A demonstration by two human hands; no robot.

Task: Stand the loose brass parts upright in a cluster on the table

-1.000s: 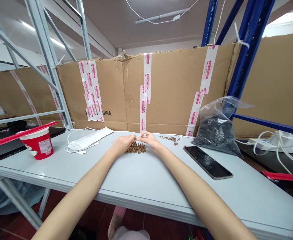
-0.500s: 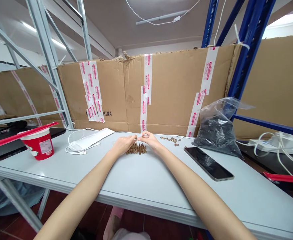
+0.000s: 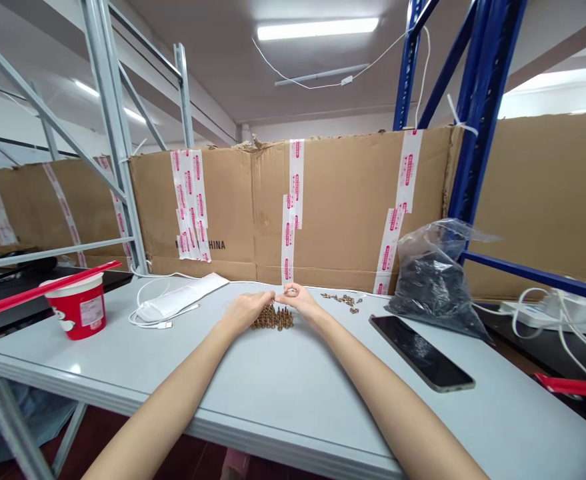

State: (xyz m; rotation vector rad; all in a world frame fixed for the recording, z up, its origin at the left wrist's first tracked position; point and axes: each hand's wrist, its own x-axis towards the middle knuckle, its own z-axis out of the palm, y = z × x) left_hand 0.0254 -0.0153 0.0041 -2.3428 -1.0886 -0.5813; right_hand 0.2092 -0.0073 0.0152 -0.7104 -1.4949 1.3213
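Several small brass-coloured screw-like pieces (image 3: 275,320) stand upright in a tight group on the light grey table (image 3: 293,380). Over the left and back of this group is my left hand (image 3: 245,310), its fingers closed together. My right hand (image 3: 300,301) is at the group's back right, thumb and forefinger pinched into a ring. The fingertips of both hands nearly meet; whatever is between them is too small to make out. A looser scatter of similar pieces (image 3: 345,300) lies behind and to the right of my right hand.
A red cup (image 3: 80,310) stands at the left, near a white device with cable (image 3: 173,300). On the right lie a black phone (image 3: 420,350) and a clear bag of dark material (image 3: 435,287). A cardboard wall (image 3: 347,200) closes the back.
The camera view has tilted up, so the table and hands appear lower. Both hands keep nearly the same pose over the standing pieces.
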